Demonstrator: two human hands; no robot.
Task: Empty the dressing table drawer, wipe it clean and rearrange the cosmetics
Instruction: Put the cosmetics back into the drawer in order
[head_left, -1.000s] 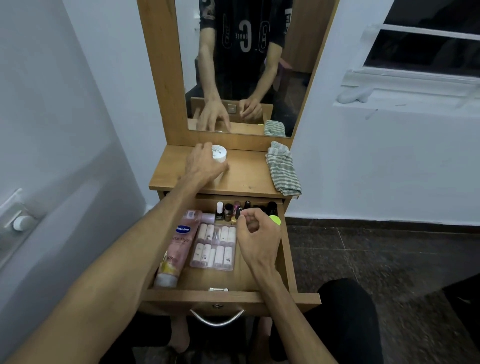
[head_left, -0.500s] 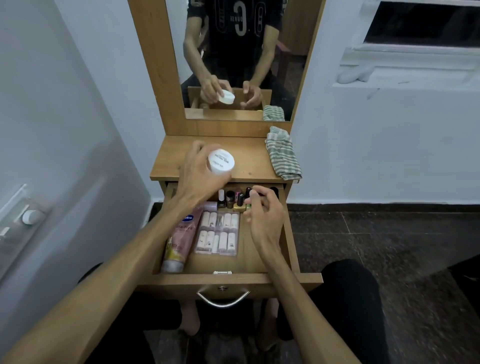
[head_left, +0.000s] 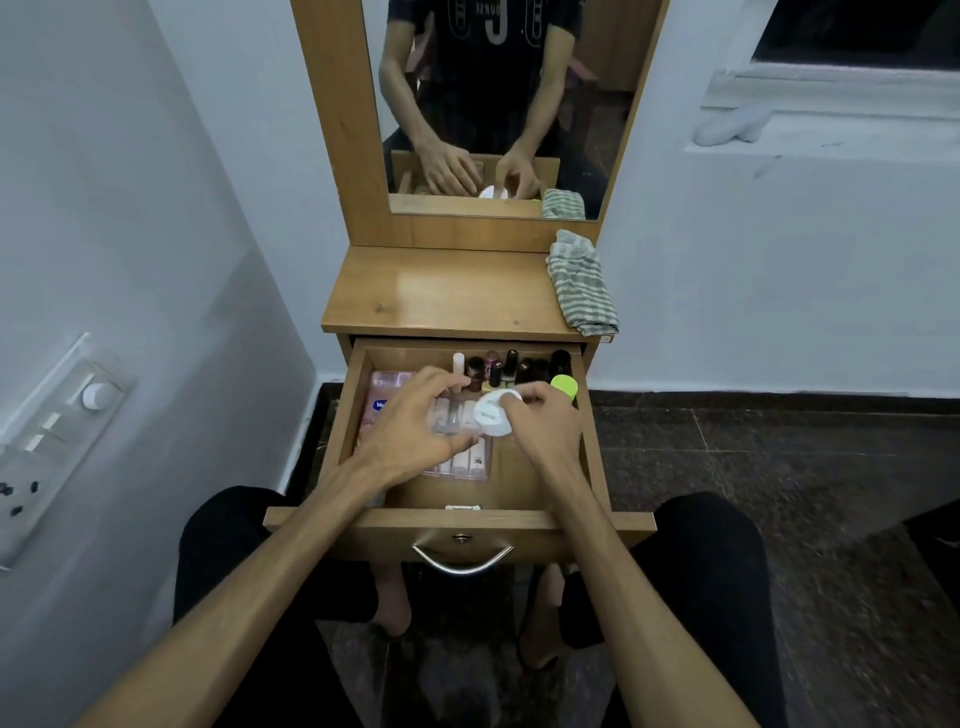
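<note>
While both hands hover over the open drawer (head_left: 358, 415), the right hand (head_left: 545, 423) pinches a white jar (head_left: 492, 415) in its fingers, the left hand (head_left: 415, 423) spread loose just beside it, little bottles (head_left: 511, 366) lined up beyond.

A narrow dressing table of warm orange-brown wood (head_left: 441, 291) stands against a pale wall, its glossy top bare except for a folded green-and-white striped cloth (head_left: 582, 286) at about three o'clock, one end hanging slightly over the front edge. Below, the open wooden drawer (head_left: 597, 467) (curved metal handle at six o'clock) holds cosmetics. A row of small dark upright bottles (head_left: 511, 366) lines the back wall at twelve o'clock. A pink lotion tube (head_left: 376, 402) lies along the nine o'clock side. Just beside it, toward the centre, lies a clear pack of small pale tubes (head_left: 462, 460).
</note>
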